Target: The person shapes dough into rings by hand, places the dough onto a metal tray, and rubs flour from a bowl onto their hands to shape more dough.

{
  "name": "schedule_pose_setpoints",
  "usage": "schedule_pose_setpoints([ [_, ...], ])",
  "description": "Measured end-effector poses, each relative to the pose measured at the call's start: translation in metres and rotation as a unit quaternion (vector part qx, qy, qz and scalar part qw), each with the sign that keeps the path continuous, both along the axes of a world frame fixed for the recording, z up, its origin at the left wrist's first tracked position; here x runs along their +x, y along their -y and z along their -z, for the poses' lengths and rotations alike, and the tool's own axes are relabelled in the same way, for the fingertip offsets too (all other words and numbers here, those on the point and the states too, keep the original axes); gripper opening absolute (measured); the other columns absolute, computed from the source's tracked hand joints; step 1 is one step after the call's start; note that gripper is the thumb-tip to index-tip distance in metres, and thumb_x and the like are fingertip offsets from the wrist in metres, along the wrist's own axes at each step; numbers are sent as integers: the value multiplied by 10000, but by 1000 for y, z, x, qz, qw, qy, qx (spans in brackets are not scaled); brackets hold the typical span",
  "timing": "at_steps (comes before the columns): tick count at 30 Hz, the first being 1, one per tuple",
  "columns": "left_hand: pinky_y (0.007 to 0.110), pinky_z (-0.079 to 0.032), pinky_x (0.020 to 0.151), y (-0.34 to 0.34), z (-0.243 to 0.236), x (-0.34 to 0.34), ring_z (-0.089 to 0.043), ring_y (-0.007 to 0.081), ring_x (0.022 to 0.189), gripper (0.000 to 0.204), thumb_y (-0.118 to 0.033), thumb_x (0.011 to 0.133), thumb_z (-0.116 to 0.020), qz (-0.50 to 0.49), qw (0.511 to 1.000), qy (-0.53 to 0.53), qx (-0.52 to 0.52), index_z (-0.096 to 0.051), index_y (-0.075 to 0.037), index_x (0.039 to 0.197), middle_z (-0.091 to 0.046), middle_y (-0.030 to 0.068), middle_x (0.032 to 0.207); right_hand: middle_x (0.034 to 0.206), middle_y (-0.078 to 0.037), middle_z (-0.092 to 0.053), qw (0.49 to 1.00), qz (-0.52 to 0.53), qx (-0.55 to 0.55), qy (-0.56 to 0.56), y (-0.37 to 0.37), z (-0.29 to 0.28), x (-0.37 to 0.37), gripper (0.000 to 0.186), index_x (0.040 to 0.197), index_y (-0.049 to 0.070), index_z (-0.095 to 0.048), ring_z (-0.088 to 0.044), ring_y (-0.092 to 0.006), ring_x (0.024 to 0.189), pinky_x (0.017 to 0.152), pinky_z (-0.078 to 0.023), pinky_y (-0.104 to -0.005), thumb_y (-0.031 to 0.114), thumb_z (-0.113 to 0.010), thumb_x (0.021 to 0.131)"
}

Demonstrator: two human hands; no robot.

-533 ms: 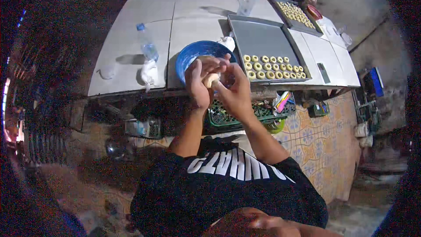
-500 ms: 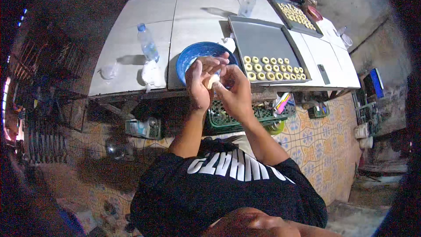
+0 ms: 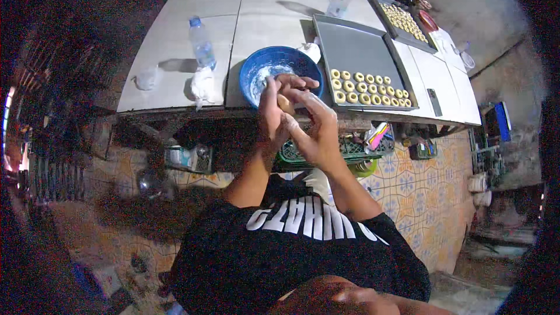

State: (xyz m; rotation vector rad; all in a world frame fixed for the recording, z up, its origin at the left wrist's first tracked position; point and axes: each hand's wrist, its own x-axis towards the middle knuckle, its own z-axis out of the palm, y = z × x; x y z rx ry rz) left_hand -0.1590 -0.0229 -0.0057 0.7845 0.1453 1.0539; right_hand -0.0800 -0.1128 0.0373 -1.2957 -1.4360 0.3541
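Fingers of the right hand (image 3: 318,134) have shifted from a pinch at the dough piece (image 3: 284,104) half a second ago to a flatter pose over the left hand (image 3: 270,112). Now the dough piece sits against the left palm, between the two hands, just in front of the blue bowl (image 3: 280,53) with white powder in it. Left fingers stretch out, gently curved, and the palm holds the piece; the right hand is half bent, and whether it grips the dough cannot be told. Beyond the bowl, to the right, a metal tray (image 3: 350,38) bears rows of dough rings (image 3: 361,88); a plastic bottle (image 3: 202,45) stands to the left.
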Motion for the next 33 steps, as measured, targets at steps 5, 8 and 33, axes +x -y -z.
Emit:
schedule_pose_setpoints([
  [5, 410, -442, 1059, 8, -18, -14, -591, 293, 1212, 708, -635, 1057, -210, 6, 1000, -11, -9, -543, -35, 1230, -626, 206, 1277, 1088, -141, -705, 999, 3, -40, -35, -8, 8, 8, 285, 1176, -24, -681, -668, -191, 1038, 902, -520, -308, 35, -721, 900],
  [8, 404, -461, 1049, 8, -15, -12, -592, 301, 1228, 671, -604, 1067, -235, -5, 1000, -11, -11, -524, -46, 1302, -597, 215, 1348, 1100, -154, -702, 994, 94, 20, 52, -15, 15, 18, 335, 1140, 41, -662, -716, -322, 963, 841, -566, -383, 67, -762, 821],
  [33, 436, -399, 1155, -16, -10, -29, -555, 323, 1327, 413, -288, 1069, -404, 48, 990, 35, -129, -630, 9, 1246, -583, 238, 1406, 1458, -185, -482, 941, 54, -18, 333, -27, 9, -4, 359, 1204, 257, -722, -491, -419, 1286, 1069, -435, -538, 199, -688, 851],
])
